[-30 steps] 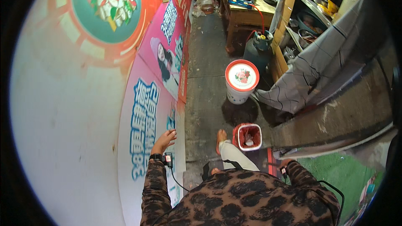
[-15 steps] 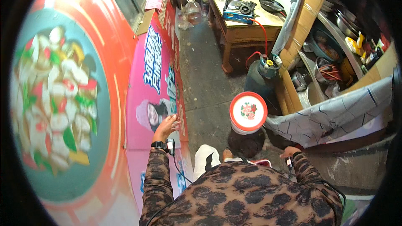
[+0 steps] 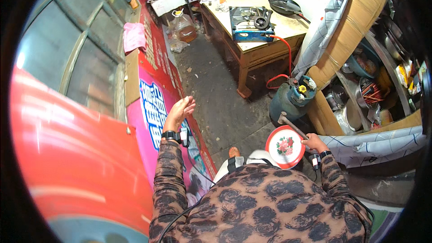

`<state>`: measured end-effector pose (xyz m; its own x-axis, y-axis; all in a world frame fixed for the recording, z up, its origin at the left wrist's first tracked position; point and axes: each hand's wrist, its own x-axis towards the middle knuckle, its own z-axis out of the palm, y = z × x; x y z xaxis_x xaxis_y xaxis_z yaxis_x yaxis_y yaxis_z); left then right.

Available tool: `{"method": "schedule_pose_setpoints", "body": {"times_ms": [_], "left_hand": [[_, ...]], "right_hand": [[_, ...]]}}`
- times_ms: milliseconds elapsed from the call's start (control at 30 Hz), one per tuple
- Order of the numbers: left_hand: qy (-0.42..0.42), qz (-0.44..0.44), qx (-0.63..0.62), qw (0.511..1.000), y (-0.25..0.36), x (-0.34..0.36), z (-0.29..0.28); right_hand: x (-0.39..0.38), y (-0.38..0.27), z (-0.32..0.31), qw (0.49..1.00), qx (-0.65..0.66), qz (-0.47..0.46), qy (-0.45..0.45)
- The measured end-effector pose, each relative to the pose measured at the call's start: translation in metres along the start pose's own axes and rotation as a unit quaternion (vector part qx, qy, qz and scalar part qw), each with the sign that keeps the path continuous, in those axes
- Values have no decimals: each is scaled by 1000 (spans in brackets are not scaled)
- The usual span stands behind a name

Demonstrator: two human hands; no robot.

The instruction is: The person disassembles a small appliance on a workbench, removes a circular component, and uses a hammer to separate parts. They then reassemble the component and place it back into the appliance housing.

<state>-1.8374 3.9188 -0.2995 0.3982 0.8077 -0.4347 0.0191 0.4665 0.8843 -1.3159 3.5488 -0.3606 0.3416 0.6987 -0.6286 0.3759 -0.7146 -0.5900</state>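
Observation:
My left hand (image 3: 181, 110) hangs open beside the pink-and-red printed panels (image 3: 152, 108) on the left, holding nothing, fingers slightly curved. My right hand (image 3: 313, 142) grips a hammer (image 3: 292, 127), its head pointing forward over the space beside a gas cylinder (image 3: 285, 105). Just below the hammer stands a tub with a red-rimmed, flower-printed white lid (image 3: 284, 148), partly hidden by my body. The cylinder has a red hose (image 3: 287, 47) running up to a blue gas stove (image 3: 252, 35) on a wooden table (image 3: 290, 29). My bare foot (image 3: 234, 152) shows on the floor.
A black frying pan (image 3: 281, 4) lies on that table. Shelves (image 3: 396, 81) behind cardboard and curtain hold pots and bowls at right. A barred window (image 3: 63, 40) and pink cloth (image 3: 134, 36) are left. A jug (image 3: 184, 29) and bags crowd the aisle's far end.
I have walked forward: table, cylinder and shelves are nearer, and the lidded tub has slid down beside my body. The hammer in my right hand has come into clear view.

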Motion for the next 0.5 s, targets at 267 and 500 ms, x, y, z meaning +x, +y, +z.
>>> {"method": "schedule_pose_setpoints", "body": {"times_ms": [267,500], "left_hand": [[-115,26,65,991,116,184,25],[-175,54,134,974,202,352,74]], "right_hand": [[85,-39,2,998,54,5,45],[197,-115,-35,978,139,-25,151]]}}
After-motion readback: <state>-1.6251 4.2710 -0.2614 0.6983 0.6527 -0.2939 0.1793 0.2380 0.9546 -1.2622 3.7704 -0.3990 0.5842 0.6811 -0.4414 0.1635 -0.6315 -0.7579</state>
